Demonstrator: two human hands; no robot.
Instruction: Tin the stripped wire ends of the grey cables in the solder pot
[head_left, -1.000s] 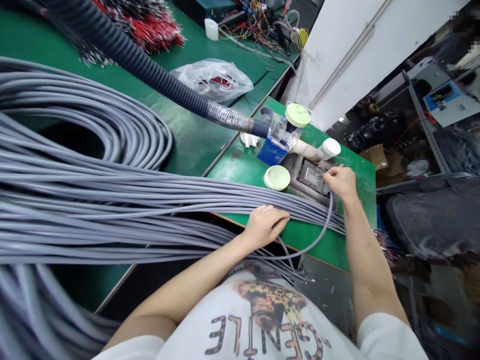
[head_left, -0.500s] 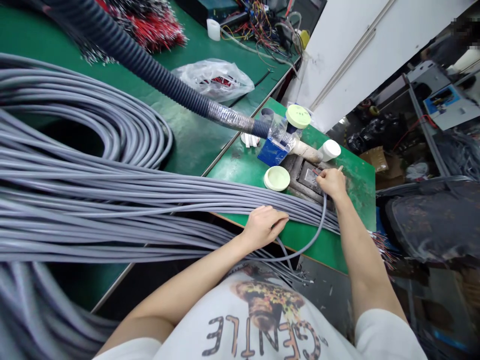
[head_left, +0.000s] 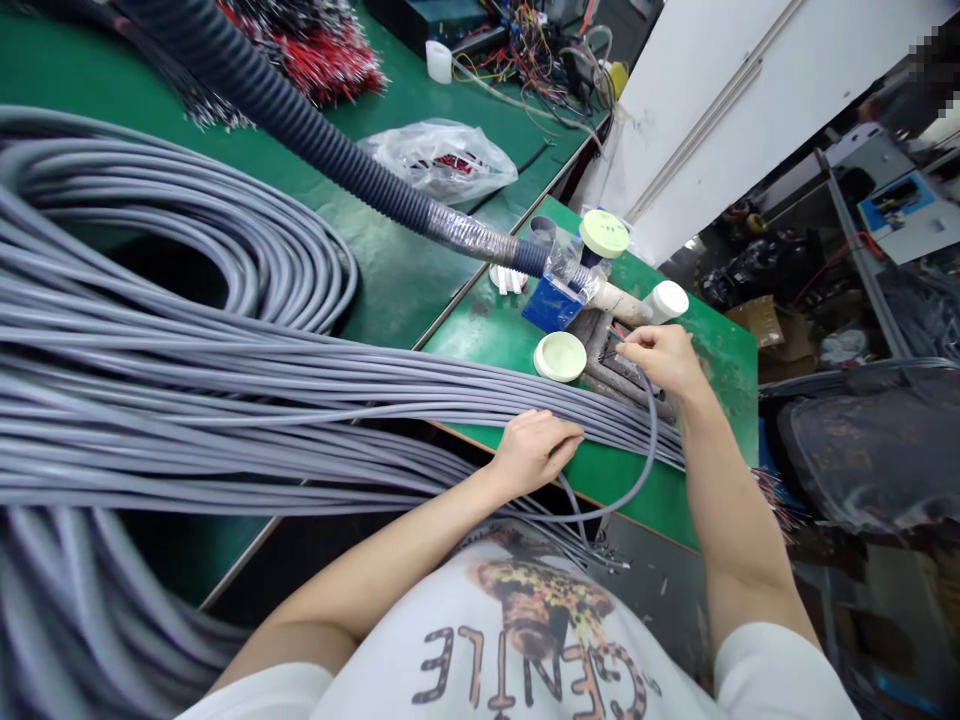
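Looking down over a green workbench (head_left: 480,340), I see a great sweep of gray sheathed cables (head_left: 225,400) running from 9 o'clock across to my hands, with a coiled loop of them at 10 o'clock. A black corrugated hose (head_left: 300,120) crosses from 11 o'clock to about 1 o'clock and joins a white pipe (head_left: 622,303) above a blue block (head_left: 551,305). A plastic bag (head_left: 442,160) lies near 12 o'clock. At 1 o'clock, a pale green lid (head_left: 560,357) sits just beside a dark metal fixture (head_left: 607,365), with a white cap (head_left: 667,300) beyond it. My left hand (head_left: 536,452) lies open and palm down on the cable bundle, not clenching it. My right hand (head_left: 664,360) is closed in a pinch at the end of a single gray cable (head_left: 651,440), whose thin coloured wires (head_left: 616,338) poke out over the fixture.
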